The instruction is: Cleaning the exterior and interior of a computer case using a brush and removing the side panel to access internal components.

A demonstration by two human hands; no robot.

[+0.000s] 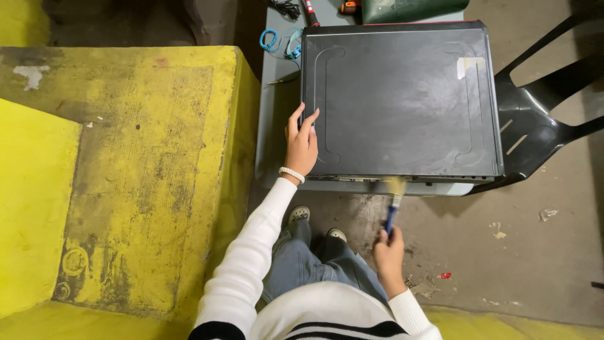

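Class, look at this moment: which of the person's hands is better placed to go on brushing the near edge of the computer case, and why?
The right hand: it grips the blue-handled brush, whose bristles meet the computer case at its near edge. The left hand lies flat on the case's left side, steadying it.

Yellow concrete block (145,170) walls the left, black chair (535,126) crowds the right, open floor (516,252) below the computer case (402,101).

PC case (402,101) on table (277,126), chair (535,126) right, ledge (145,170) left
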